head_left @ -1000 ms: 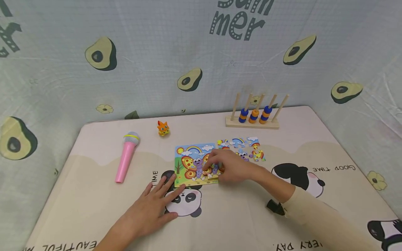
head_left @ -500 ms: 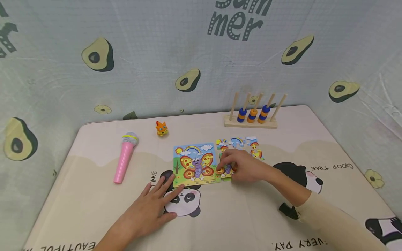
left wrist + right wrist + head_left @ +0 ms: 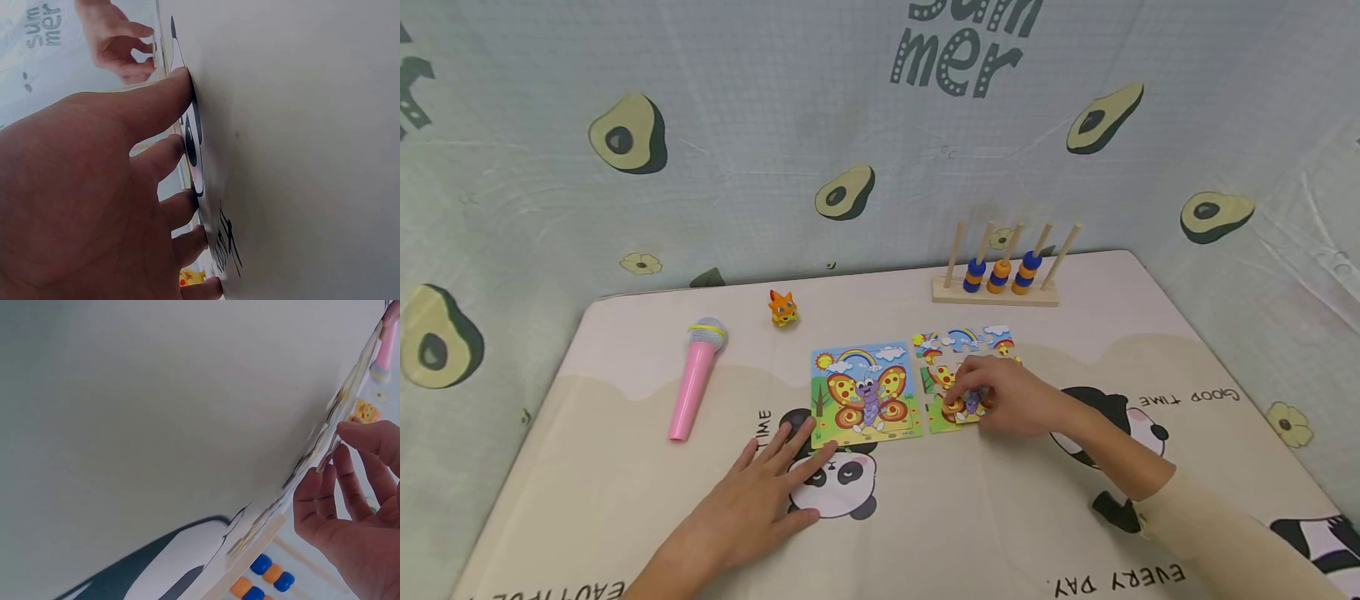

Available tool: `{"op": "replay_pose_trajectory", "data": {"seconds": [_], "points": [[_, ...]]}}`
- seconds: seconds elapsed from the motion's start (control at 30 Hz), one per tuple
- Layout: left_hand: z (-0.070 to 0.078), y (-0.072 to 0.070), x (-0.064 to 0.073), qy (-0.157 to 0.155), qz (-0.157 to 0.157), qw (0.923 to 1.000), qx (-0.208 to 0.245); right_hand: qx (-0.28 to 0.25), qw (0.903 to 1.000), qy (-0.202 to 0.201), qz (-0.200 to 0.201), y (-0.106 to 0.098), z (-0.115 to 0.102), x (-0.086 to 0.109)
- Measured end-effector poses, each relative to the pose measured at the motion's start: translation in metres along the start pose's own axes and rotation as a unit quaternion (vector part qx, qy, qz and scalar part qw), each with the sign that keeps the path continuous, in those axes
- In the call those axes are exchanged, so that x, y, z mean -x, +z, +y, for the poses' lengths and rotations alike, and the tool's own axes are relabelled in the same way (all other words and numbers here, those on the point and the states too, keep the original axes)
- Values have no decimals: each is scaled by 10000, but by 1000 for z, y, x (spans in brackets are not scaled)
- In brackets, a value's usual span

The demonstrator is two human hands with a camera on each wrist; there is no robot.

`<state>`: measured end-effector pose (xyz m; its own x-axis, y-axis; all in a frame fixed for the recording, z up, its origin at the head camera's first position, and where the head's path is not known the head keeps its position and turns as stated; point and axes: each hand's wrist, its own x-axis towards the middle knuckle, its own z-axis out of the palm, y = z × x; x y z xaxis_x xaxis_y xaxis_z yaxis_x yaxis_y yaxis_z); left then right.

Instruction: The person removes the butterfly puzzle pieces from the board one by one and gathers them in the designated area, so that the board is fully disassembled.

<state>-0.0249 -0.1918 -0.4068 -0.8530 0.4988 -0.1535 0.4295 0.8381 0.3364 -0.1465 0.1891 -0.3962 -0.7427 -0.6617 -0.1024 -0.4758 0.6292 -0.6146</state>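
My right hand [image 3: 1018, 398] pinches a puzzle piece [image 3: 974, 406] with part of a purple butterfly on it. In the right wrist view, the thin edge of the piece shows between thumb and fingertips. It is held over the lower part of a group of loose puzzle pieces [image 3: 942, 416], some hidden under the hand. Left of them lies a butterfly picture board [image 3: 822, 425], showing the whole picture. My left hand [image 3: 748, 504] rests on the tablecloth with fingers spread, its fingertips at the lower left edge of that board.
A pink toy microphone [image 3: 691, 387] lies at the left. Behind the board stands a small orange animal figure [image 3: 783, 310]. A wooden peg stand [image 3: 996, 293] with blue and orange beads is at the back right, near the curtain [image 3: 737, 125].
My right hand has moved right with the puzzle piece, from over the picture board to over the loose pieces. The butterfly picture is uncovered now. My left hand has stayed put.
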Motion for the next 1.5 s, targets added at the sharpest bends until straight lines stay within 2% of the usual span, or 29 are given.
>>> {"op": "replay_pose_trajectory", "data": {"seconds": [0.37,0.8,1.2,1.37,1.5], "points": [[0,0,0,-3,-17,10000,-27,-50,10000,26,51,-2,10,9],[0,2,0,33,74,9999,-75,190,9997,158,-44,1,13,13],[0,2,0,-8,33,10000,-26,419,9991,59,83,2,12,14],[-1,2,0,-24,7,10000,-14,394,9992,82,52,2,9,14],[0,2,0,29,68,10000,-48,281,9995,-85,72,3,7,13]]}}
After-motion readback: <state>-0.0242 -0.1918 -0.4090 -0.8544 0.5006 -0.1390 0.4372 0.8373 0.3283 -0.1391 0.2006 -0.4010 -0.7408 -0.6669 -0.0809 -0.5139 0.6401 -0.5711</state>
